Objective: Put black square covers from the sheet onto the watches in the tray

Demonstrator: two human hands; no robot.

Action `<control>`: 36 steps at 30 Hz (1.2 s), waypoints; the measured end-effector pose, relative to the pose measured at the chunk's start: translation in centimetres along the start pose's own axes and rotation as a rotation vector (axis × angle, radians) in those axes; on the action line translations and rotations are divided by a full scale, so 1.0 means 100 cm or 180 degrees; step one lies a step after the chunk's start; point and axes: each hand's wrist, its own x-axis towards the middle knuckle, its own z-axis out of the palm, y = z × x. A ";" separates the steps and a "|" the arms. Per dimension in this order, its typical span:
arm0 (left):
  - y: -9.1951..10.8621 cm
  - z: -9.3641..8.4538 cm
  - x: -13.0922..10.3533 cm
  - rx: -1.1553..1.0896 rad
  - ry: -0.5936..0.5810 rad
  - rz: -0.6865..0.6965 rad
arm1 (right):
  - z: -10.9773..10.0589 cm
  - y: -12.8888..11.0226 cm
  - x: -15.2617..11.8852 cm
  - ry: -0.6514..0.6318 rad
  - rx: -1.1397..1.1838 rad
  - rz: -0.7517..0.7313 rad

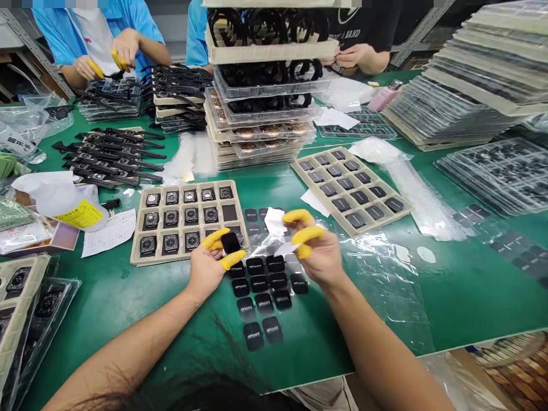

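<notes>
My left hand (209, 264), with yellow finger cots, grips a black square watch face (231, 242) by its edges. It is beside the lower right corner of a beige tray (136, 251) of watch bodies. To the right, my right hand (319, 251), also in yellow cots, pinches a small whitish sheet (286, 248). Between and below my hands, several black square films (259, 283) with printed lettering lie in rows on the green table (317, 348). A white paper piece (275, 221) lies just beyond my right hand's fingers.
A second beige tray (353, 220) holds dark squares at right centre. Tall stacked trays (274, 54) stand behind. Watches with straps (115, 157) and a white bottle (64, 200) are at left. More stacks (471, 91) rise at right. Two people work across the table.
</notes>
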 end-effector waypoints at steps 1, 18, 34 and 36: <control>-0.001 0.000 -0.001 0.0155 -0.0045 0.0008 | 0.000 -0.005 -0.001 0.0162 0.0159 0.0219; 0.001 0.002 -0.010 0.1714 -0.0550 0.0618 | 0.051 0.004 -0.021 -0.0080 0.0457 0.2125; -0.001 0.001 -0.011 0.1773 -0.0565 0.0590 | 0.056 0.007 -0.024 0.0012 0.0575 0.2280; -0.001 0.001 -0.011 0.1781 -0.0563 0.0606 | 0.056 0.007 -0.024 -0.0002 0.0553 0.2279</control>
